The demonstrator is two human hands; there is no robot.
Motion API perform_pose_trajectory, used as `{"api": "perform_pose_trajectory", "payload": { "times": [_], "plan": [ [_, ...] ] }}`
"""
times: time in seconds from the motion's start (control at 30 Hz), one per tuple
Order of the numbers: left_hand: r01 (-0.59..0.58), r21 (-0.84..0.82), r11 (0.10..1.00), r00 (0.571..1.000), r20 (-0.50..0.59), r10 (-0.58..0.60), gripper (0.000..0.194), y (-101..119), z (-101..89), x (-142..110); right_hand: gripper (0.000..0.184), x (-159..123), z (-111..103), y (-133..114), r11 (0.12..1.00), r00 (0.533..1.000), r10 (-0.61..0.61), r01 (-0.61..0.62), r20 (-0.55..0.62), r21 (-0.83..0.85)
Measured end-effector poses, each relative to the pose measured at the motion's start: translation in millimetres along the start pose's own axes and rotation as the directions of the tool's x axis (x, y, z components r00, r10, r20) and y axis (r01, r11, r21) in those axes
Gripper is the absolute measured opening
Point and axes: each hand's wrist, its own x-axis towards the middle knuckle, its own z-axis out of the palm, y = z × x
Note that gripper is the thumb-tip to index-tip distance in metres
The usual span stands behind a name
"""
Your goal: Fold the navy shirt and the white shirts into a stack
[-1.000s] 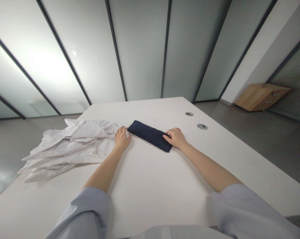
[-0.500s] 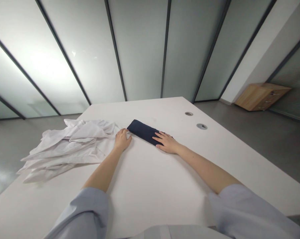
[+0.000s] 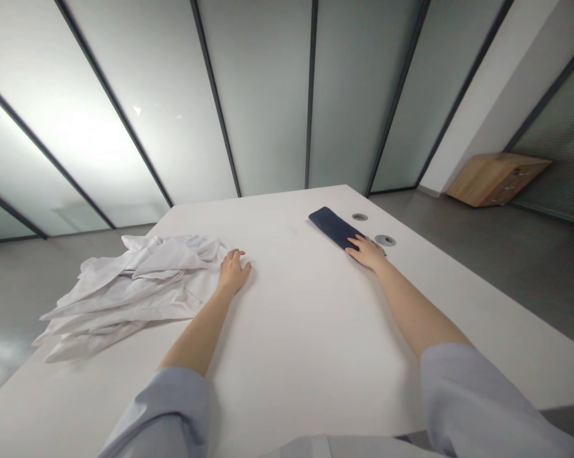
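A folded dark blue cloth [image 3: 333, 224] lies on the white table [image 3: 306, 318] at the far right, beside two round cable holes. My right hand [image 3: 367, 252] rests flat on its near end, fingers stretched out. My left hand [image 3: 232, 270] lies open on the table, fingers spread, touching the edge of a crumpled pile of white garments [image 3: 129, 286] on the left.
Two round cable grommets [image 3: 385, 240] sit in the table near the blue cloth. Frosted glass panels stand behind the table. A wooden cabinet [image 3: 496, 178] stands on the floor at the far right. The white pile hangs over the table's left edge.
My right hand has slid the folded blue cloth from the table's middle away to the far right, next to the cable holes. My left hand has stayed by the white pile.
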Motion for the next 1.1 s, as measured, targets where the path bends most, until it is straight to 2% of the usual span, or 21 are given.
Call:
{"api": "perform_pose_trajectory", "payload": {
  "times": [0.1, 0.2, 0.33, 0.37, 0.43, 0.53, 0.7, 0.77, 0.87, 0.93, 1.0, 1.1],
  "plan": [
    [-0.005, -0.007, 1.000, 1.000, -0.001, 0.005, 0.034, -0.4, 0.6, 0.0, 0.049, 2.5, -6.2, 33.6, 0.978, 0.976, 0.210, -0.209, -0.062, 0.016],
    [-0.004, -0.016, 1.000, 1.000, -0.005, 0.003, 0.033, -0.4, 0.5, 0.1, 0.045, -1.7, -10.5, 51.4, 0.922, 0.907, 0.388, -0.379, -0.163, 0.083],
    [0.010, -0.021, 1.000, 1.000, -0.018, -0.010, 0.031, 0.1, -0.2, 0.7, 0.037, -11.3, -14.3, 55.3, 0.822, 0.765, 0.570, -0.530, -0.300, 0.208],
    [0.013, -0.021, 1.000, 1.000, -0.020, -0.013, 0.031, 0.3, -0.4, 0.9, 0.035, -13.4, -14.9, 54.7, 0.804, 0.738, 0.595, -0.547, -0.317, 0.235],
    [0.012, -0.023, 1.000, 1.000, -0.018, -0.013, 0.032, 0.6, -0.9, 1.0, 0.035, -16.3, -15.7, 53.3, 0.784, 0.712, 0.620, -0.556, -0.329, 0.275],
    [0.007, -0.024, 1.000, 1.000, -0.004, -0.007, 0.031, 1.3, -2.1, 1.0, 0.035, -17.5, -15.8, 52.9, 0.782, 0.715, 0.622, -0.542, -0.319, 0.308],
    [0.002, -0.028, 1.000, 1.000, 0.012, -0.001, 0.031, 3.5, -4.4, 0.2, 0.038, -15.2, -17.2, 53.0, 0.822, 0.789, 0.543, -0.430, -0.288, 0.374],
    [0.007, -0.043, 0.999, 0.999, 0.034, -0.005, 0.031, 4.5, -5.2, -0.5, 0.037, -14.2, -18.2, 50.9, 0.823, 0.790, 0.533, -0.400, -0.303, 0.404],
    [0.009, -0.079, 0.997, 0.995, 0.096, -0.001, 0.030, 5.4, -5.8, -1.5, 0.038, -13.0, -18.9, 46.3, 0.854, 0.769, 0.498, -0.354, -0.400, 0.382],
    [0.003, -0.084, 0.996, 0.991, 0.131, 0.008, 0.029, 5.6, -5.5, -1.6, 0.038, -11.9, -18.3, 42.6, 0.901, 0.772, 0.422, -0.301, -0.476, 0.312],
    [-0.012, -0.071, 0.997, 0.988, 0.154, 0.023, 0.027, 5.7, -4.9, -1.0, 0.036, -10.5, -16.4, 37.5, 0.948, 0.793, 0.312, -0.220, -0.524, 0.231],
    [-0.044, -0.048, 0.998, 0.979, 0.195, 0.052, 0.026, 6.2, -4.3, 0.0, 0.034, -8.7, -10.0, 24.6, 0.987, 0.857, 0.131, -0.066, -0.498, 0.145]
  ]
}}
